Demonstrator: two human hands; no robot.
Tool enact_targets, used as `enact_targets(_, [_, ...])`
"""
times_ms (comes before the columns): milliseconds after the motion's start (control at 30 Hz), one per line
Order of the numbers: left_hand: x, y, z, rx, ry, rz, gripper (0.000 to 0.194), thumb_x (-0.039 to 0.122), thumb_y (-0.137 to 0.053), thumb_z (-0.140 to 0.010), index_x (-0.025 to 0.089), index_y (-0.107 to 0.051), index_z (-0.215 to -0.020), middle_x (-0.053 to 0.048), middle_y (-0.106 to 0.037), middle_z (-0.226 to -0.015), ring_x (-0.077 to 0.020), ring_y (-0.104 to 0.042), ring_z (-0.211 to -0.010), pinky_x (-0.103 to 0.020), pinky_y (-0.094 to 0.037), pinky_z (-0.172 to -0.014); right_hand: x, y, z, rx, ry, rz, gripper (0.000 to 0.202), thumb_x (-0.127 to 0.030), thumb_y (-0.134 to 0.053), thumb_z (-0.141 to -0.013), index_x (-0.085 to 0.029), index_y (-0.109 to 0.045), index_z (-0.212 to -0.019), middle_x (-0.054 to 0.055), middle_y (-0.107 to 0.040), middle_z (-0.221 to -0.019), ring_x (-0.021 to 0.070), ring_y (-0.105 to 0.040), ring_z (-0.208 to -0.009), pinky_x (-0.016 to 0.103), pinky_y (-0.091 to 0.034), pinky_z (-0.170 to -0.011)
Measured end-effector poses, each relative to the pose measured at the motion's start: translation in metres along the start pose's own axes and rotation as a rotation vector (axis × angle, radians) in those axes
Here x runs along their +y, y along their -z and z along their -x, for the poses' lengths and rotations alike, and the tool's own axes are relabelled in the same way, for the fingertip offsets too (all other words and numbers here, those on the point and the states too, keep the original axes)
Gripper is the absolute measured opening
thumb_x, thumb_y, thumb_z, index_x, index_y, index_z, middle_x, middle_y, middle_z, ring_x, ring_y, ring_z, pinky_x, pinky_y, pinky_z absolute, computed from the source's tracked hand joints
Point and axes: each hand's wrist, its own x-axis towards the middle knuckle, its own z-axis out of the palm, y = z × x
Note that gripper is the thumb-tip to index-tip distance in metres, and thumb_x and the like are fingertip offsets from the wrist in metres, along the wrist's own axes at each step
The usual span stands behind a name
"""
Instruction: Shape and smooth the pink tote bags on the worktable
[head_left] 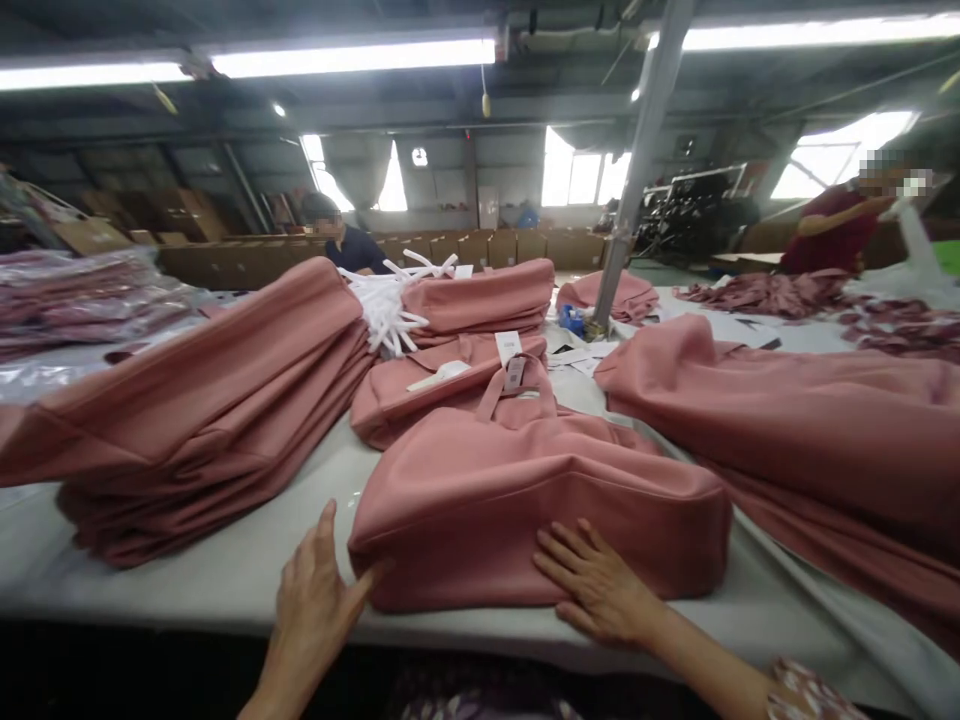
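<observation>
L hand [315,590] & R hand [596,585], fingers spread flat, press folded pink bag [525,500] on table [187,575].

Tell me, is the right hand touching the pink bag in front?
Touching. The head view shows the right hand lying flat, fingers spread, on the pink bag.

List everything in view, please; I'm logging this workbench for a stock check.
bag: one, pink, table front, under both hands
folded fabric stack: one, pink, left
fabric pile: one, pink, right
flat bags: several, pink, behind the bag
white strips: one bundle, centre back
table: one, white cover
post: one, grey, centre
co-workers: two, far side
left hand: open, at bag's left end
right hand: flat on bag's front
</observation>
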Motion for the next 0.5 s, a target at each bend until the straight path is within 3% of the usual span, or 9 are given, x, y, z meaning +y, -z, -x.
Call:
enact_targets(33, [0.019,0.01,-0.003,0.061,-0.149,-0.05,0.098,0.068,-0.056,-0.08,0.016,-0.014,-0.152,-0.024,-0.042,-0.141,-0.0425,-0.044,-0.129,-0.059,-0.043,-0.1,0.0,-0.001,0.001,0.006,-0.001,0.002,0.067,-0.046,-0.047,-0.096,-0.032,-0.012,-0.152,0.003,-0.018,-0.158,0.0274,-0.014,-0.146,0.053,-0.007,-0.118])
enact_targets(67, [0.041,0.019,-0.008,0.05,-0.308,-0.059,0.094,0.063,-0.057,-0.083,0.018,-0.011,-0.153,-0.022,-0.034,-0.149,-0.0389,-0.036,-0.136,-0.057,-0.038,-0.107,-0.001,-0.002,0.001,0.006,0.0,0.001,0.068,-0.046,-0.048,-0.096,-0.031,-0.013,-0.152,0.004,-0.019,-0.158,0.0279,-0.015,-0.145,0.054,-0.008,-0.117])
enact_targets(133, [0.092,0.026,-0.022,-0.141,-0.638,-0.104,0.096,0.055,-0.066,-0.081,0.022,-0.011,-0.153,-0.018,-0.034,-0.151,-0.0346,-0.032,-0.139,-0.053,-0.034,-0.112,-0.003,0.002,0.001,-0.011,0.013,-0.019,0.068,-0.045,-0.048,-0.096,-0.029,-0.013,-0.152,0.005,-0.019,-0.158,0.0281,-0.014,-0.145,0.056,-0.008,-0.117])
enact_targets(200, [0.146,0.017,-0.041,-0.384,-0.802,-0.164,0.099,0.044,-0.076,-0.076,0.02,-0.017,-0.152,-0.018,-0.038,-0.15,-0.0337,-0.035,-0.138,-0.049,-0.034,-0.113,-0.009,0.013,0.002,-0.038,0.044,-0.049,0.066,-0.047,-0.045,-0.098,-0.027,-0.013,-0.153,0.006,-0.02,-0.158,0.0267,-0.016,-0.145,0.057,-0.007,-0.118])
enact_targets(300, [0.214,-0.017,-0.068,-0.68,-0.918,-0.099,0.108,0.037,-0.08,-0.068,0.019,-0.017,-0.152,-0.019,-0.042,-0.147,-0.0363,-0.048,-0.128,-0.047,-0.044,-0.104,-0.022,0.041,0.008,-0.052,0.13,-0.07,0.06,-0.045,-0.038,-0.101,-0.02,-0.02,-0.152,0.009,-0.031,-0.154,0.023,-0.022,-0.144,0.05,-0.012,-0.119])
enact_targets(367, [0.245,-0.041,-0.084,-0.871,-0.918,-0.025,0.117,0.04,-0.081,-0.063,0.019,-0.009,-0.153,-0.019,-0.054,-0.137,-0.0356,-0.06,-0.112,-0.042,-0.053,-0.089,-0.03,0.059,0.013,-0.043,0.204,-0.047,0.054,-0.042,-0.035,-0.103,-0.015,-0.028,-0.149,0.009,-0.039,-0.15,0.0212,-0.026,-0.142,0.044,-0.015,-0.119])
enact_targets(433, [0.261,-0.058,-0.097,-1.059,-0.907,0.032,0.123,0.04,-0.083,-0.058,0.019,-0.009,-0.154,-0.017,-0.06,-0.13,-0.034,-0.063,-0.107,-0.037,-0.054,-0.085,-0.032,0.067,0.017,-0.029,0.247,-0.001,0.051,-0.041,-0.034,-0.103,-0.013,-0.035,-0.145,0.009,-0.044,-0.147,0.0208,-0.029,-0.141,0.042,-0.015,-0.12])
enact_targets(500, [0.266,-0.063,-0.102,-1.188,-0.959,0.092,0.114,0.032,-0.081,-0.059,0.021,-0.018,-0.152,-0.013,-0.061,-0.13,-0.0312,-0.062,-0.11,-0.032,-0.052,-0.086,-0.025,0.063,0.017,-0.017,0.255,0.026,0.051,-0.042,-0.038,-0.102,-0.012,-0.038,-0.144,0.01,-0.045,-0.146,0.0207,-0.028,-0.141,0.041,-0.012,-0.12])
